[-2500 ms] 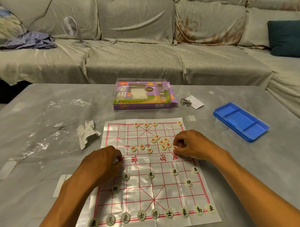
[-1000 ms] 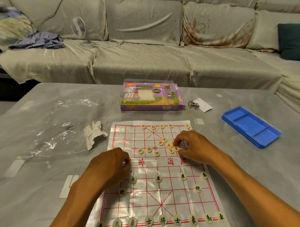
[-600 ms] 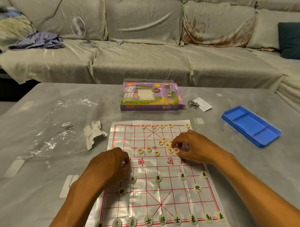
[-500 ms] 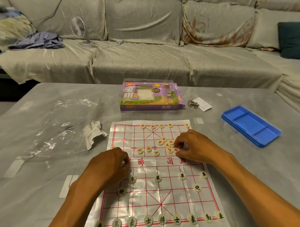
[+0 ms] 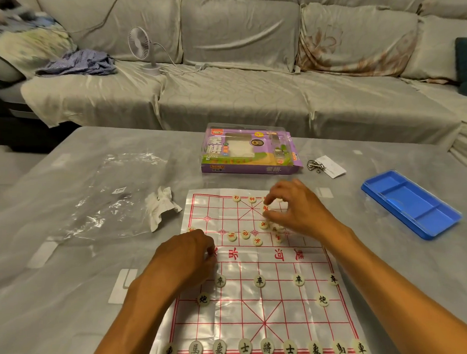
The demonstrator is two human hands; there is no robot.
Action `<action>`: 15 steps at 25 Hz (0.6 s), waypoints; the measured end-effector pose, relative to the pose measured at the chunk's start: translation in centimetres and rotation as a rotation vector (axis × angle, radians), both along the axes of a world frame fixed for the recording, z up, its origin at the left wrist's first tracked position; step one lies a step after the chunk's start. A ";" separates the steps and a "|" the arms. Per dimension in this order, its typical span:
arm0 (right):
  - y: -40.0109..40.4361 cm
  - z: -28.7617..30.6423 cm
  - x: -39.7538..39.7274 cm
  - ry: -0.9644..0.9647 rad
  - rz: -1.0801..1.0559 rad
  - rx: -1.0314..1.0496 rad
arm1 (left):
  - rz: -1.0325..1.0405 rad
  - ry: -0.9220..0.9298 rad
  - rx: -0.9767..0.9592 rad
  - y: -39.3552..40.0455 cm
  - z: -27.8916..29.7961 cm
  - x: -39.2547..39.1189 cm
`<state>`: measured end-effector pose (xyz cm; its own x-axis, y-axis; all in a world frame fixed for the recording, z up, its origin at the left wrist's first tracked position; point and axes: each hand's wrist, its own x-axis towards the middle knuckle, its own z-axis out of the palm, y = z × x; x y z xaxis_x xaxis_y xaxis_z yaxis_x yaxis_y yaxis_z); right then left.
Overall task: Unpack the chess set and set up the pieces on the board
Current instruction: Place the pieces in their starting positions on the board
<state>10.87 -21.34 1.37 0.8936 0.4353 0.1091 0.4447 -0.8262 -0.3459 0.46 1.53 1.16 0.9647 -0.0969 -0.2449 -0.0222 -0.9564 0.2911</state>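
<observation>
While the left hand (image 5: 188, 254) stays curled at the left edge of the thin white plastic board with its red grid (image 5: 257, 295), fingers bent near the river line and whatever they hold hidden, the right hand (image 5: 294, 209) has lifted away from the loose cluster of cream discs with red characters (image 5: 258, 235) and moved toward the far edge of the board. It now pinches one red-marked disc (image 5: 265, 208) between thumb and fingertips, just short of the far row, where two red discs (image 5: 243, 198) show beside the hand. So another red piece is on its way to its home point. The black-lettered discs (image 5: 264, 346) along the near edge look fully placed, so I judge roughly half the setup remains. The purple cardboard box (image 5: 248, 152) lies beyond the board on the grey desk (image 5: 71, 275).
</observation>
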 end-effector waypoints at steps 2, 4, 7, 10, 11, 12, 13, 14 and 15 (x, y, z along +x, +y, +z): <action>3.7 0.0 1.3 -0.081 0.059 -0.047 | -0.004 -0.013 0.009 0.2 0.0 -0.1; 7.0 -0.7 2.8 -0.109 0.081 -0.098 | -0.014 -0.029 0.027 0.3 0.0 -0.1; 9.8 -2.0 4.7 -0.083 0.049 -0.122 | -0.018 -0.041 0.018 0.6 0.0 -0.2; 10.7 -3.0 5.5 -0.044 0.015 -0.120 | -0.025 -0.034 0.005 0.6 -0.2 0.0; 10.9 -3.2 5.6 -0.039 0.010 -0.115 | -0.027 -0.033 0.005 0.6 -0.3 0.0; 11.0 -3.3 5.7 -0.035 0.008 -0.111 | -0.026 -0.033 0.004 0.6 -0.4 0.1; 11.0 -3.4 5.8 -0.030 0.009 -0.110 | -0.022 -0.031 0.001 0.6 -0.5 0.1; 11.0 -3.4 5.9 -0.023 0.012 -0.115 | -0.016 -0.029 -0.004 0.7 -0.6 0.1; 11.0 -3.3 6.0 -0.014 0.016 -0.125 | -0.012 -0.026 -0.007 0.7 -0.6 0.1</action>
